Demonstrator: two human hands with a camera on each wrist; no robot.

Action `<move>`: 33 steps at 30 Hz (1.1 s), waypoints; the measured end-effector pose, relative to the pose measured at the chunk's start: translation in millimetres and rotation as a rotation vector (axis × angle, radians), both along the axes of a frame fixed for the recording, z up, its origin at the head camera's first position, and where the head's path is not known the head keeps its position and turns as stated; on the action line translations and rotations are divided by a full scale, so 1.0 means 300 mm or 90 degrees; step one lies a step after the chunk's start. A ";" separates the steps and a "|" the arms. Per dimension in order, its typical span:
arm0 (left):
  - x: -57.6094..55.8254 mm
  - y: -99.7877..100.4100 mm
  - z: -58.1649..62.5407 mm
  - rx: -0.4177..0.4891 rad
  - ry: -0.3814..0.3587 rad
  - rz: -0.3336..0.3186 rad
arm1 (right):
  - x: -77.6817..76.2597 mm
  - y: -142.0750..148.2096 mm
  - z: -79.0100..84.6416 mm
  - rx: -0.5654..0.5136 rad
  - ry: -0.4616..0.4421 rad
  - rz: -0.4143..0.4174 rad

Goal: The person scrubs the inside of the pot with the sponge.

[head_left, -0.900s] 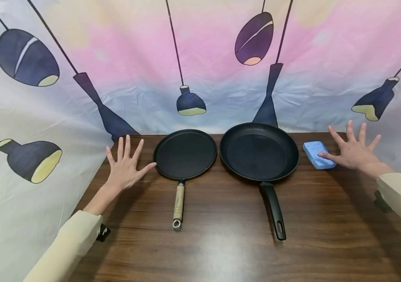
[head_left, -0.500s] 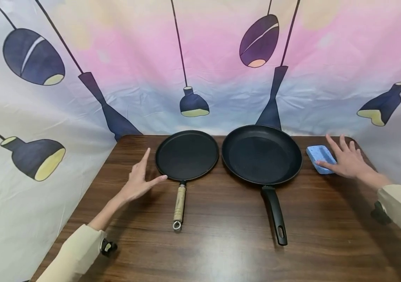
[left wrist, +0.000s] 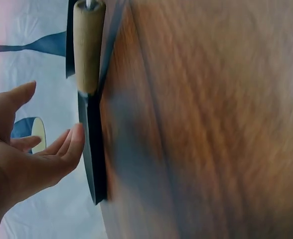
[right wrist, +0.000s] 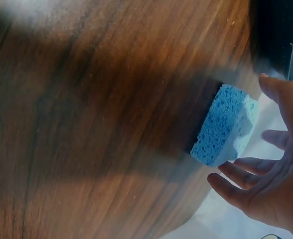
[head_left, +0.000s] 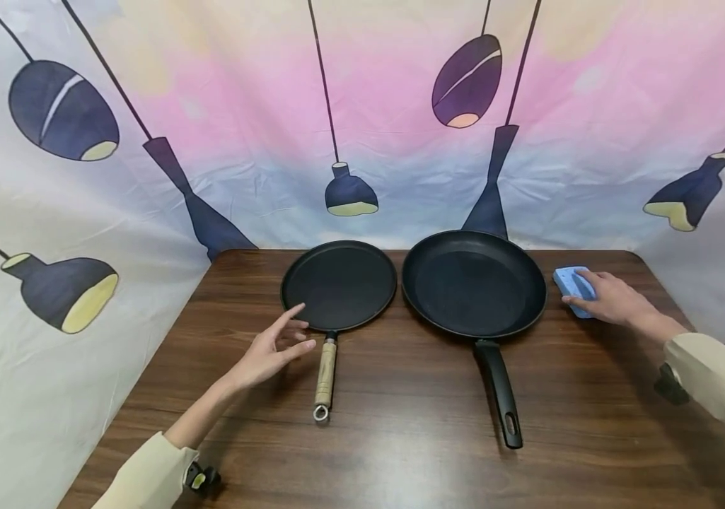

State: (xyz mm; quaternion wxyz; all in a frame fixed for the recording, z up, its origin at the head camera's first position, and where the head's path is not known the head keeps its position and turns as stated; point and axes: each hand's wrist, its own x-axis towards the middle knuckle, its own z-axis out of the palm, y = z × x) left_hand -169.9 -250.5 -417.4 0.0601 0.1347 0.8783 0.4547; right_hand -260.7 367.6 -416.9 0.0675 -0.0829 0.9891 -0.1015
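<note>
Head view: saw the left hand above the table, just to the left of the wood handle of the small pan. Noted its thumb and fingers spread apart and bent a little, with the index tip in front of the near left rim. Could not tell any touch there. In the left wrist view, saw the same loose spread, near the wood handle and the dark side of the pan.

On the other side, saw the right hand over the blue sponge, with the thumb by its near left part and a finger above its far part. In the right wrist view, noticed the thumb clearly apart from the sponge, the other fingers spread and softly curved, 1 fingertip very close to its edge. Could not tell a real contact. Found the sponge flat on the table, to the right of the big pan.

Between the 2 hands, found both pans just beside each other, with the black handle and the wood handle directed to the person. Behind the table, saw a cloth with painted lamps.
</note>
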 end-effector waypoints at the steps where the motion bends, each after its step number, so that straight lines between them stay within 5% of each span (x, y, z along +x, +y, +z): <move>1: 0.005 0.004 -0.004 0.003 -0.001 -0.008 | -0.003 -0.002 -0.001 0.003 0.002 -0.004; 10: 0.040 0.043 -0.025 -0.001 -0.040 -0.071 | -0.023 0.003 -0.003 0.004 0.011 -0.039; 22: 0.054 0.075 -0.024 0.115 -0.214 -0.040 | -0.033 0.018 0.030 -0.017 0.033 -0.026; 33: 0.066 0.094 -0.036 0.149 -0.240 -0.020 | -0.047 -0.059 0.125 -0.039 0.068 0.000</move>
